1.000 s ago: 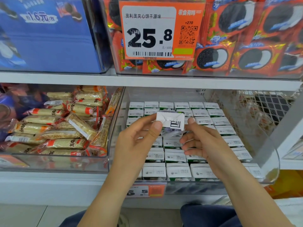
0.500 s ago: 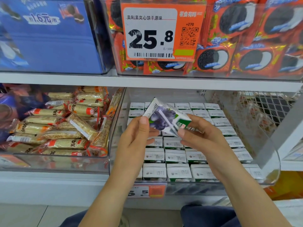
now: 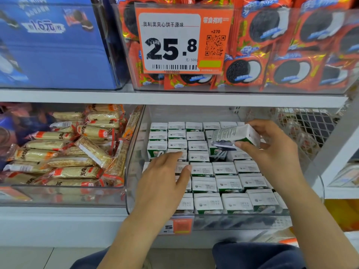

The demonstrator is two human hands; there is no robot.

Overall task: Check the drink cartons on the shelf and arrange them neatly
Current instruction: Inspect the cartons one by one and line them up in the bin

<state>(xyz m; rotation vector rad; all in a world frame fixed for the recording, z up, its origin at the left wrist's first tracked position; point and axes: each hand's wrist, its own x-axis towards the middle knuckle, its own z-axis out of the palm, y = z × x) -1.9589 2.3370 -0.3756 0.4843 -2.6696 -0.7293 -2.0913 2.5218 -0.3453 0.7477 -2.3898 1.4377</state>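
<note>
Right hand (image 3: 272,150) pinching 1 drink carton (image 3: 236,136), tilted, above right rear of clear bin (image 3: 129,183). Left hand (image 3: 165,177) spread flat, fingers resting on packed carton rows (image 3: 223,183) near bin's left edge. Gap in rows beneath lifted carton.

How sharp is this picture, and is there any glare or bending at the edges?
Head view: the price tag and rows of cartons are sharp; the held carton in the right hand is slightly soft; the blue box at the left edge is blurred; the clear bin shows mild reflections; shelf lines bow from the wide-angle lens.
</note>
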